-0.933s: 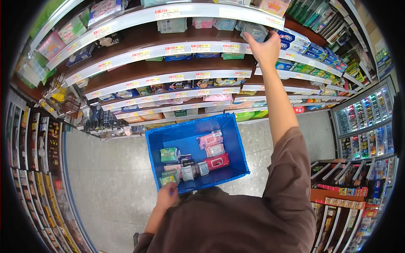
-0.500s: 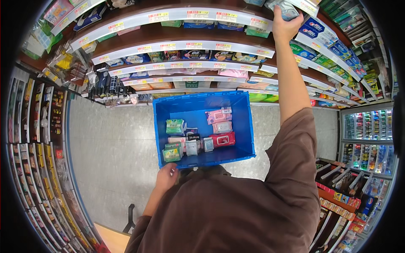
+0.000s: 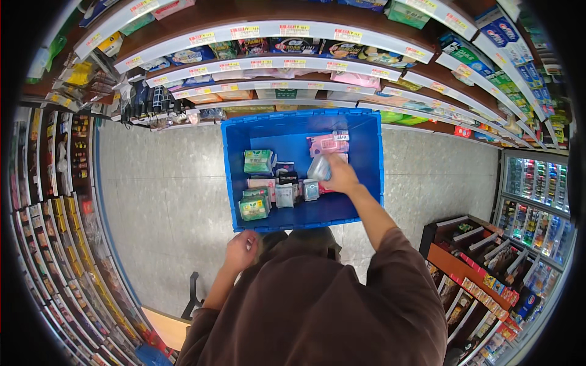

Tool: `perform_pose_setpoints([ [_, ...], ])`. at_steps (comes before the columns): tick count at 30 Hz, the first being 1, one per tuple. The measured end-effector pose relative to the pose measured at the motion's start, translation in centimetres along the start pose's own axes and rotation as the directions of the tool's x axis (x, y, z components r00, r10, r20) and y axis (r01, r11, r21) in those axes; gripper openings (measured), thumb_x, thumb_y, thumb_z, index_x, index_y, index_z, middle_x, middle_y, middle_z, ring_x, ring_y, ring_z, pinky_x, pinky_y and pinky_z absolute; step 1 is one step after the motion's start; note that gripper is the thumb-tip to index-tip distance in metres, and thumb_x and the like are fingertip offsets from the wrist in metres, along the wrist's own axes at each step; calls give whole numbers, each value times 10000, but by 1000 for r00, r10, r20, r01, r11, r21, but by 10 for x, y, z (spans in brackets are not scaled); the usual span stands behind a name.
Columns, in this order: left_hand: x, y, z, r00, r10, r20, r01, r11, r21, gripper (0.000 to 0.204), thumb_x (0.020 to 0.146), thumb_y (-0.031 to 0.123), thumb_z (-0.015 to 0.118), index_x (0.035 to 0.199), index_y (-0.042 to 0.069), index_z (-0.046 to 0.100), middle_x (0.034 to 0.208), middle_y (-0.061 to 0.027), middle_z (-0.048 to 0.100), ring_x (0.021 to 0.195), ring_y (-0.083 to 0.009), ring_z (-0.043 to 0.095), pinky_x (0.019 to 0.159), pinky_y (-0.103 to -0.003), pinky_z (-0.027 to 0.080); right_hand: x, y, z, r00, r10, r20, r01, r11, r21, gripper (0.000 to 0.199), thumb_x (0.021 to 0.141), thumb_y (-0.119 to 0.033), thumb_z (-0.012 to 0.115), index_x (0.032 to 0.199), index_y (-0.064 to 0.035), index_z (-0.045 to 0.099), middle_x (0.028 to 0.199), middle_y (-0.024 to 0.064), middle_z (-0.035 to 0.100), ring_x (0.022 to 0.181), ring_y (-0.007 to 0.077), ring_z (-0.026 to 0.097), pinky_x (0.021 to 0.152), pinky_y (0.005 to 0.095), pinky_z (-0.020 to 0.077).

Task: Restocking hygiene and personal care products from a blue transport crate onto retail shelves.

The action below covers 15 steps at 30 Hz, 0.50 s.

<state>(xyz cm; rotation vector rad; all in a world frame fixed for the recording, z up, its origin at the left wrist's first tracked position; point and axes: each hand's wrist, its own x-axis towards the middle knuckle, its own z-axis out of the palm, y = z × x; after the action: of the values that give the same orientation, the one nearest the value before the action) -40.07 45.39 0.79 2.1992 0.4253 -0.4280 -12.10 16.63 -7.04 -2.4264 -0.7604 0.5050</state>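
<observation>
A blue plastic bin (image 3: 376, 158) stands in front of me with several small packages inside. Within its right part, my right hand (image 3: 342, 175) is closed on a small pale grey-blue package (image 3: 317, 169), blurred by motion. Under and beside that hand lie a pink wipes pack (image 3: 328, 144) and a red one, mostly covered. Green packs (image 3: 259, 161) sit at the bin's left, near a dark pack (image 3: 287, 177), a white pack (image 3: 285, 196) and a light blue pack (image 3: 311, 190). My left hand (image 3: 243, 249) is beside the bin's near left corner, fingers curled, with nothing visible in them.
Shelves (image 3: 274, 64) of packaged goods curve across the far side, toothpaste boxes (image 3: 497, 33) at the right. More shelving (image 3: 58, 244) lines the left. A low snack rack (image 3: 470, 268) and drinks coolers (image 3: 537, 189) stand right. A wooden surface (image 3: 166, 326) is at lower left.
My right hand has come down from the upper right shelf into the bin, bringing the small pale package with it. The left hand stays by the near left corner.
</observation>
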Motion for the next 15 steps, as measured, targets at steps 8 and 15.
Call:
perform_pose_setpoints([
  [8, -3, -17, -4, 993, -102, 61, 101, 995, 18, 195, 849, 125, 642, 1019, 30, 663, 885, -120, 691, 754, -277, 683, 701, -386, 545, -2, 43, 133, 831, 179, 527, -4, 949, -315, 929, 567, -163, 893, 1372, -91, 435, 1399, 147, 384, 1307, 355, 470, 1051, 424, 459],
  [15, -5, -19, -6, 987, -160, 33, 159, 987, 36, 202, 849, 139, 642, 1018, 30, 666, 877, -112, 694, 762, -278, 683, 714, -387, 543, -19, 84, 194, 797, 548, 255, -590, 612, 527, 566, 782, -270, 801, 1241, -10, 595, 1251, 199, 602, 1203, 291, 563, 1002, 377, 453],
])
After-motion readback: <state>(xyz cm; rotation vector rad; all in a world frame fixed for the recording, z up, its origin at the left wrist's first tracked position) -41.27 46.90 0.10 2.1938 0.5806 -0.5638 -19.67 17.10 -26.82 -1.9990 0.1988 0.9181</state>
